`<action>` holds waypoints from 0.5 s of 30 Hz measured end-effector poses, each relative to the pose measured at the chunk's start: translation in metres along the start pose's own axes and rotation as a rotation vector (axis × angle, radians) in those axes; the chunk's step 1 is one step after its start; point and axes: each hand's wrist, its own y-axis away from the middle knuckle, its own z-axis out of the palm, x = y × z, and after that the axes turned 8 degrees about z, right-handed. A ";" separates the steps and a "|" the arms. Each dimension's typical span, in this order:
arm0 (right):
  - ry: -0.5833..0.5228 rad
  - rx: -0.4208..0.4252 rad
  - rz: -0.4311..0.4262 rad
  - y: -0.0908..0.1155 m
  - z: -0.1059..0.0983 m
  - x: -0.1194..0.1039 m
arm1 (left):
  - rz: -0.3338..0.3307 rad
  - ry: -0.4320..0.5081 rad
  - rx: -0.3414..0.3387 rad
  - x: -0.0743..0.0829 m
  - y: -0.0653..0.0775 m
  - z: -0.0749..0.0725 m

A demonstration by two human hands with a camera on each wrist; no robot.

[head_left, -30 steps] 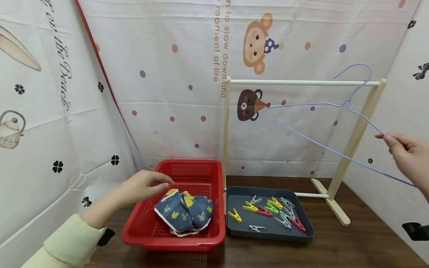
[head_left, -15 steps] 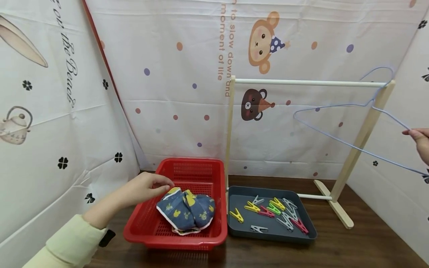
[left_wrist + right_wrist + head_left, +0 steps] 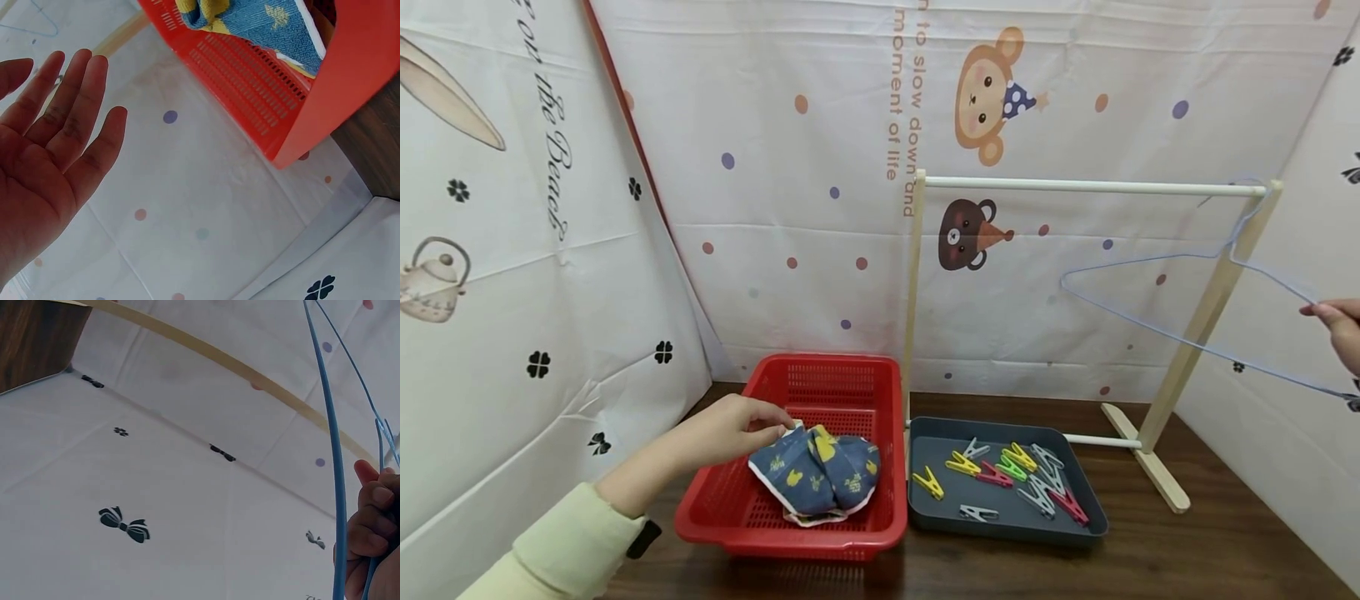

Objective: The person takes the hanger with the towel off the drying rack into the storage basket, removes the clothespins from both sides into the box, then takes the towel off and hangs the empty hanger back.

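Note:
At the right edge of the head view, my right hand pinches one sloping arm of a light blue wire hanger. The hanger's hook overlaps the right end of the rack's top bar, its tip showing just below the bar. In the right wrist view, curled fingers hold the blue wire. My left hand hovers over the left side of the red basket, fingers loosely bent and holding nothing. Below its fingertips lies a bunched blue cloth with yellow prints and white trim.
A dark grey tray beside the basket holds several clothespins in yellow, pink, green and grey. Behind it stands the wooden rack, its right post ending in a foot. Printed white sheets surround the wooden table.
My right hand has moved rightward, then down, with the hanger; its hook has dropped from above the bar to across it. My left hand has sunk slightly toward the cloth.

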 end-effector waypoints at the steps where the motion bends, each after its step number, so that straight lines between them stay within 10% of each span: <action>1: -0.019 0.003 -0.005 0.003 0.000 -0.003 | -0.003 0.001 -0.001 0.000 0.000 0.000; 15: -0.125 -0.061 -0.032 0.012 0.000 -0.002 | 0.011 -0.019 -0.009 -0.003 0.001 0.001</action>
